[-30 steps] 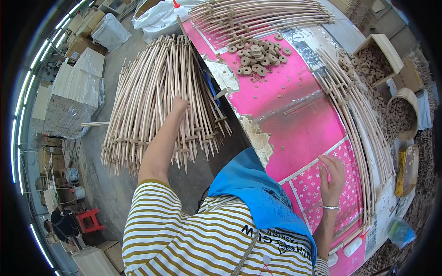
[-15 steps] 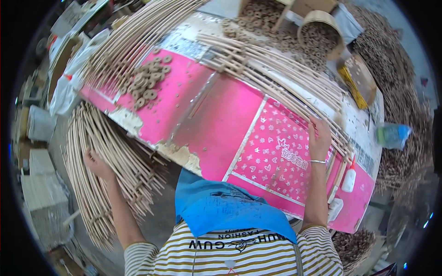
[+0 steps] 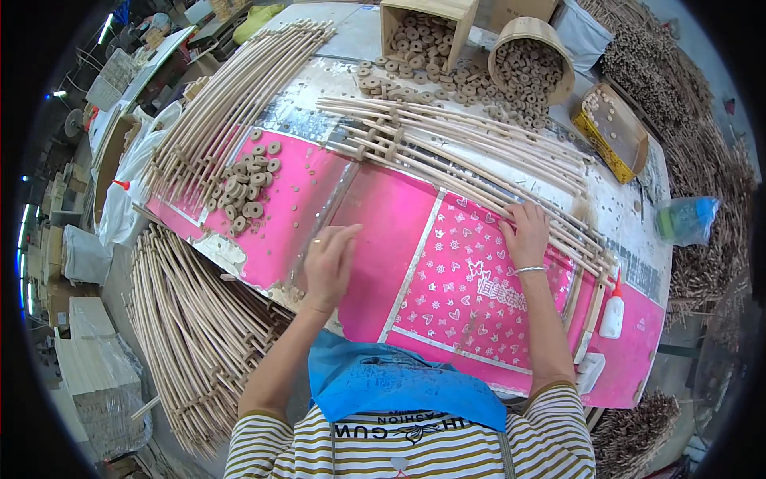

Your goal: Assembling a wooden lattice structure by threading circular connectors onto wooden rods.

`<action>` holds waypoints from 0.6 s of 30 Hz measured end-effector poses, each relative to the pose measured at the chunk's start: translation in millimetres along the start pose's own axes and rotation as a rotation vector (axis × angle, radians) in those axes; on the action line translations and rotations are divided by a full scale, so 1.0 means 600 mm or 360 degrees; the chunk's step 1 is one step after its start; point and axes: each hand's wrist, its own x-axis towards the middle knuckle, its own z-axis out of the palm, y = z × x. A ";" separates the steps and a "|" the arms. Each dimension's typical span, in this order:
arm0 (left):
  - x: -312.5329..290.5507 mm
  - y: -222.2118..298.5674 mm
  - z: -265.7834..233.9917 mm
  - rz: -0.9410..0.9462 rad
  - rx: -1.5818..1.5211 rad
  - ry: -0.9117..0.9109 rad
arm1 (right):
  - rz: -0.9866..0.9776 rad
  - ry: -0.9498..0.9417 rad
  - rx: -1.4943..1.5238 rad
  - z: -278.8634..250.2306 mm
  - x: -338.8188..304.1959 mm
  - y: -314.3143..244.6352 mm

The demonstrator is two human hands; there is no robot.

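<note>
My left hand point(image 3: 329, 262), a ring on one finger, hovers over the pink mat point(image 3: 383, 199). Its fingers are loosely bent and apart, and I see nothing in them. On the right, my right hand point(image 3: 527, 230), with a bracelet at the wrist, has its fingers bent over the near edge of a row of thin wooden rods point(image 3: 447, 177). These rods lie slantwise along the mat's far edge, joined by small crosspieces near their left end. Part of the grip is hidden under the fingers. A white glue bottle point(image 3: 612, 316) with a red tip stands right of that hand.
Wooden rings point(image 3: 243, 188) lie heaped on the mat's left. More fill a box point(image 3: 459, 36) and a round tub point(image 3: 568, 88) at the back. Rod bundles sit far left point(image 3: 239, 96) and below the table's left edge point(image 3: 187, 319). A yellow carton point(image 3: 610, 152) stands back right.
My left hand has moved right and up, from the bundle beside the table to above the mat. My right hand stays at the rods. The head view has shifted slightly.
</note>
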 end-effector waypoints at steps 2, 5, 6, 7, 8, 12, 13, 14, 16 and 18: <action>0.004 0.006 0.024 0.0021 -0.0033 -0.0082 | -0.0021 -0.0027 -0.0047 0.007 0.003 0.006; 0.010 0.008 0.044 0.0043 -0.0017 -0.0163 | -0.0038 -0.0036 -0.0036 0.010 0.004 0.012; 0.011 0.005 0.048 0.0061 -0.0003 -0.0188 | -0.0040 -0.0034 -0.0031 0.010 0.003 0.012; 0.011 0.004 0.051 0.0063 0.0002 -0.0186 | -0.0033 -0.0018 -0.0003 0.009 0.002 0.014; 0.012 0.004 0.055 0.0072 0.0002 -0.0230 | -0.0026 -0.0002 0.0021 0.007 0.001 0.016; 0.013 0.010 0.047 0.0086 0.0055 -0.0301 | -0.0057 0.0034 0.0145 -0.006 0.002 0.004; 0.016 0.018 0.045 0.0080 0.0059 -0.0292 | -0.0044 0.0026 0.0191 -0.013 -0.001 0.003; 0.020 0.028 0.043 0.0193 0.0074 -0.0258 | -0.0034 0.0017 0.0237 -0.020 -0.004 0.000; 0.026 0.049 0.030 0.0366 0.0163 -0.0194 | -0.0111 0.0010 0.0293 -0.050 0.009 -0.030; 0.039 0.079 0.007 0.0548 0.0224 -0.0145 | -0.0241 0.0004 0.0365 -0.084 0.023 -0.074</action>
